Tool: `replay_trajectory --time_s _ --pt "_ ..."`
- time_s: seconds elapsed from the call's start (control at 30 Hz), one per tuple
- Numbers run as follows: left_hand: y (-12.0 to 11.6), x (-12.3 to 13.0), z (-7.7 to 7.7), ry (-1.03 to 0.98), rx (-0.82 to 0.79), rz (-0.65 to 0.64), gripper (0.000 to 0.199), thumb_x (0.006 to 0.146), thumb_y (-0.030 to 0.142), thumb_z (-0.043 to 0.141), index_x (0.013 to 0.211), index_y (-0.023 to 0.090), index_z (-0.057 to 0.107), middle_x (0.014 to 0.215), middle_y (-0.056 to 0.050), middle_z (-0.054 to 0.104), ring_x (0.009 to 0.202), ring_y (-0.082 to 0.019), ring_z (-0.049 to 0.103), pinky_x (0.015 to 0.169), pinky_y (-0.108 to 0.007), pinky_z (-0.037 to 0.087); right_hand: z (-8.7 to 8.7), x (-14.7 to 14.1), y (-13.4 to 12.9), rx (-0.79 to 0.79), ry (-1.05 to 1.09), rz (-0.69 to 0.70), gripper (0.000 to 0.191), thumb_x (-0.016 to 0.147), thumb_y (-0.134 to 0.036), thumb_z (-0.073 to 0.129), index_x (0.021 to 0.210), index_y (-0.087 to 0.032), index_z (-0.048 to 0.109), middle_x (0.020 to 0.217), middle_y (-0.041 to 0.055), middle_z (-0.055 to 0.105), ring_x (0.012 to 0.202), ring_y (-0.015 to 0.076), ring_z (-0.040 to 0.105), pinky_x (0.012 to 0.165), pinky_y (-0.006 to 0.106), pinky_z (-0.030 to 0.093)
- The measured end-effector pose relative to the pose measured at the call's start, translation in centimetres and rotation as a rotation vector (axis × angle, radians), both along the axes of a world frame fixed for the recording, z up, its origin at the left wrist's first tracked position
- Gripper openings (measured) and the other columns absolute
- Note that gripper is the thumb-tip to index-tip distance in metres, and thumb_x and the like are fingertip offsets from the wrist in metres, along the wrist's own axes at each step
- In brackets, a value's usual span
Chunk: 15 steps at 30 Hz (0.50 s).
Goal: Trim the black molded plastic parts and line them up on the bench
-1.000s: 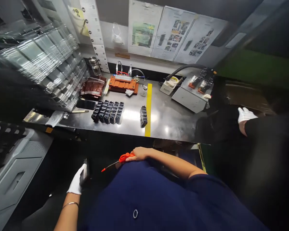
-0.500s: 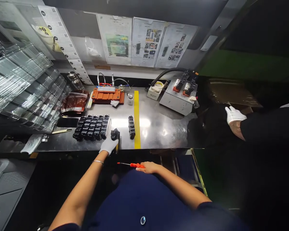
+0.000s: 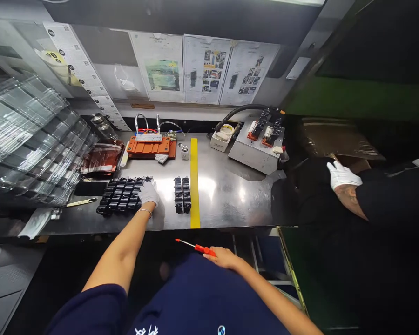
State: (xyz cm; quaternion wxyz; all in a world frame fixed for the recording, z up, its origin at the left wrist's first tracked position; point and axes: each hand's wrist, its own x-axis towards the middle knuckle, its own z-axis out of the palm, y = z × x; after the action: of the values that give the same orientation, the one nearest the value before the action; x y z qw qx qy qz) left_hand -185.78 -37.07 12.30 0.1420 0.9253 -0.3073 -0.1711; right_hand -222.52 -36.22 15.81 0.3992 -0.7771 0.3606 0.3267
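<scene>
My left hand [image 3: 148, 194], in a white glove, closes over the right end of a block of black ribbed plastic parts [image 3: 120, 197]. Its fingers curl round the rightmost part, hiding most of it. Two more such parts [image 3: 182, 195] lie side by side, left of the yellow tape strip [image 3: 194, 184]. Below the bench edge, my bare right hand [image 3: 222, 257] grips a red-handled screwdriver [image 3: 201, 249], its thin shaft pointing left.
At the back stand an orange fixture [image 3: 149, 147], a small jar [image 3: 185, 152] and a grey device [image 3: 254, 151]. Stacked clear plastic trays [image 3: 31, 139] lean at the left, by a dark phone-like slab [image 3: 90, 188]. A co-worker's gloved hand [image 3: 344, 177] is at the right.
The black part my left hand held at the bench edge now lies beside the other one near the tape. That hand has moved left and up to the block. The right hand still holds the screwdriver.
</scene>
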Motion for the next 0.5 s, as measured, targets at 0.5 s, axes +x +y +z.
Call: replay_trajectory --time_s 0.5 --pt "25.4 -10.5 -5.9 0.904 -0.241 0.54 0.037 0.094 0.034 0.064 0.126 0.017 0.061 0.128 -0.011 0.063 0.109 -0.025 0.064 0.091 -0.047 0.056 1.2 6.7 1.7 -0.131 -0.029 0.326 0.049 0.096 -0.056 0.044 0.083 -0.017 0.07 0.088 0.0098 0.073 0.082 0.0233 0.067 0.065 0.028 0.037"
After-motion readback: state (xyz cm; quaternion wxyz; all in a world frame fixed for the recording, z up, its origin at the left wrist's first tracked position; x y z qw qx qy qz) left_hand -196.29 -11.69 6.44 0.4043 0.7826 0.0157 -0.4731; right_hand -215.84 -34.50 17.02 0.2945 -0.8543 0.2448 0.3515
